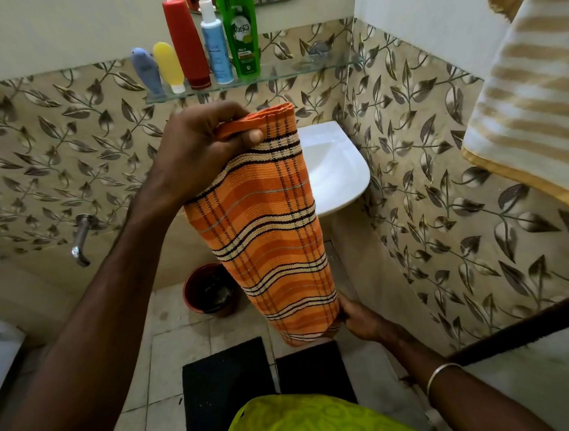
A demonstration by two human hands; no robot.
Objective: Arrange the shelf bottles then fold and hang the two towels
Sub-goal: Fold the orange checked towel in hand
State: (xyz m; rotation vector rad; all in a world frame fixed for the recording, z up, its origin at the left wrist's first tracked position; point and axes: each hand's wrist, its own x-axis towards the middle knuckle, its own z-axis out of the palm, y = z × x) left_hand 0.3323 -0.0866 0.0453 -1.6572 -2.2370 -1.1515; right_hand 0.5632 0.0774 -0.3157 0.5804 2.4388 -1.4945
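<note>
at six o'clock a green garment (305, 419) fills the foreground. above it the left hand (202, 153) pinches the top edge of the orange plaid towel (270, 229), and the right hand (362, 319) at five o'clock holds its bottom end. the bottles (198, 53) stand in a row on the glass shelf (303, 71) at twelve. the striped towel (526, 107) hangs at two. folding looks underway; next, probably drape it beside that one.
</note>
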